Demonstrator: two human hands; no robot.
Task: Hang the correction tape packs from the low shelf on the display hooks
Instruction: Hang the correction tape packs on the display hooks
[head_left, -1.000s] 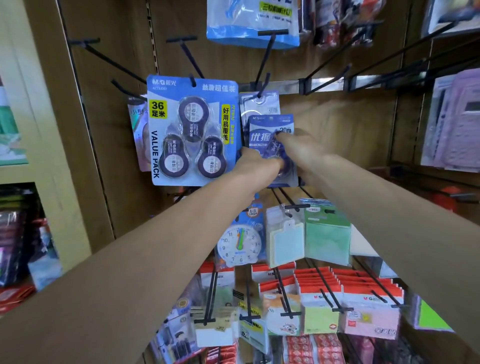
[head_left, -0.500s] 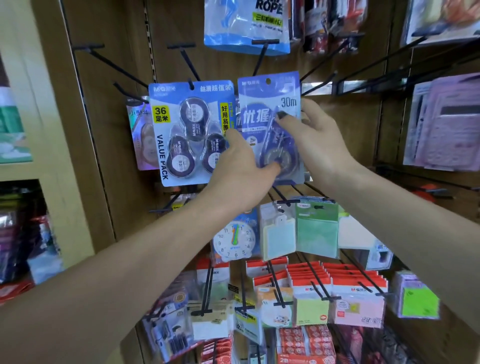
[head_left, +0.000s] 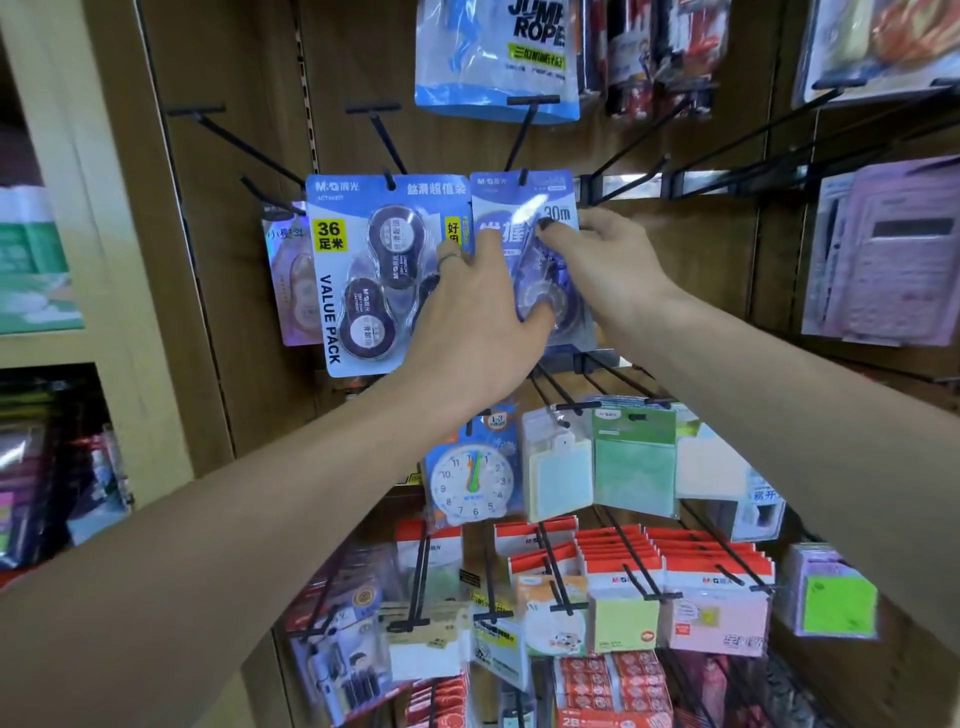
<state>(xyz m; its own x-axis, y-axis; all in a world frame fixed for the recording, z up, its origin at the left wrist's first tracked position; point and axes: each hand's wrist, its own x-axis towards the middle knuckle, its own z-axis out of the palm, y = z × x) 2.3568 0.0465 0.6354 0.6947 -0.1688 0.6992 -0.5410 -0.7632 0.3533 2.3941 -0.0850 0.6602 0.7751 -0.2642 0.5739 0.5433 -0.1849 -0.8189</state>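
Gripping purple 30m correction tape pack (head_left: 524, 208) between left hand (head_left: 478, 317) and right hand (head_left: 608, 270), both closed on it, top at black wire hook (head_left: 519, 140).

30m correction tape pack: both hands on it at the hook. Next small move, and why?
Probably slide the 30m correction tape pack back along the hook toward the panel, then let go. Its hang hole already appears to be at the hook beside the value pack, while the left hand and right hand hold its face. How far it is seated cannot be told.
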